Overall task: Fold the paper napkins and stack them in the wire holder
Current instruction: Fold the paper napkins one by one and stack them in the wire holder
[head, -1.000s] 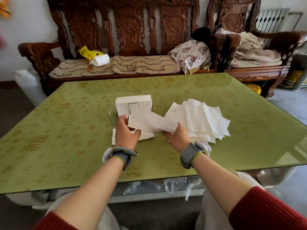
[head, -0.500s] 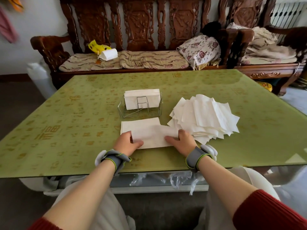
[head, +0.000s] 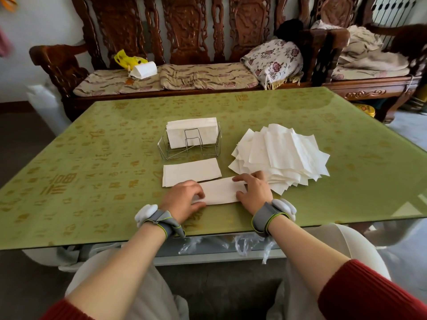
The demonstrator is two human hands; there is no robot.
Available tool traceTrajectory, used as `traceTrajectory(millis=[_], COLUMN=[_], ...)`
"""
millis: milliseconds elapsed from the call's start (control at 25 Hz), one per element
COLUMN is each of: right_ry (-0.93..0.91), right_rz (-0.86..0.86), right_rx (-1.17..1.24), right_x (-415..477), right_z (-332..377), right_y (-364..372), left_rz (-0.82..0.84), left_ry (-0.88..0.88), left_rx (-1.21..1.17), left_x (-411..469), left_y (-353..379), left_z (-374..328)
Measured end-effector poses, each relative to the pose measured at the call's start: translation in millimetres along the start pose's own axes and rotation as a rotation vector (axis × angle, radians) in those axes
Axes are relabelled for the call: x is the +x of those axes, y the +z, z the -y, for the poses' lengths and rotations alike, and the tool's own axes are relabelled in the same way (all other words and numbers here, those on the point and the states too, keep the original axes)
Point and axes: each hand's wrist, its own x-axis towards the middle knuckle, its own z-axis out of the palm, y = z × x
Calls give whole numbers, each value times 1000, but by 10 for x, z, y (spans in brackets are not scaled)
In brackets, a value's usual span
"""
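Observation:
A folded white napkin strip (head: 219,191) lies on the green table near its front edge. My left hand (head: 183,199) presses its left end and my right hand (head: 253,189) presses its right end, fingers fairly flat. Just behind the strip lies another folded napkin (head: 191,172). Further back the wire holder (head: 209,150) stands with folded napkins (head: 191,131) upright inside it. A loose fanned pile of unfolded napkins (head: 280,155) sits to the right, its near corner beside my right hand.
The green glass-topped table (head: 92,162) stretches wide on both sides. A carved wooden bench (head: 184,35) stands behind it with cushions, a floral pillow (head: 275,60) and a tissue pack (head: 143,69). Plastic bags hang under the table's front edge.
A second ago both hands held the napkin up in the air. They brought it down onto the table, and now they press it flat in front of the other folded napkin.

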Motion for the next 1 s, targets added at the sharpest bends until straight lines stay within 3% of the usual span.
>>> traceTrajectory(millis=[160, 280, 400, 520, 600, 760, 1000], right_ry=[-92, -159, -120, 41, 100, 75, -30], right_rz=[146, 149, -97, -101, -69, -34, 57], right_rx=[-78, -179, -34, 239, 275, 146, -28], right_x=[-74, -81, 49, 335, 546, 700, 773], right_z=[32, 37, 81, 300, 443, 529, 473], right_y=[-13, -4, 57, 81, 125, 245, 348], left_rz=[-32, -243, -448, -510, -508, -524, -379], left_ry=[53, -121, -299, -462, -541, -617, -574], left_rx=[189, -14, -280, -478, -572, -411, -114], left_x=[44, 54, 84, 217, 352, 527, 575], left_y=[26, -30, -129, -228, -275, -287, -178], left_z=[-4, -35, 3, 190, 347, 479, 569])
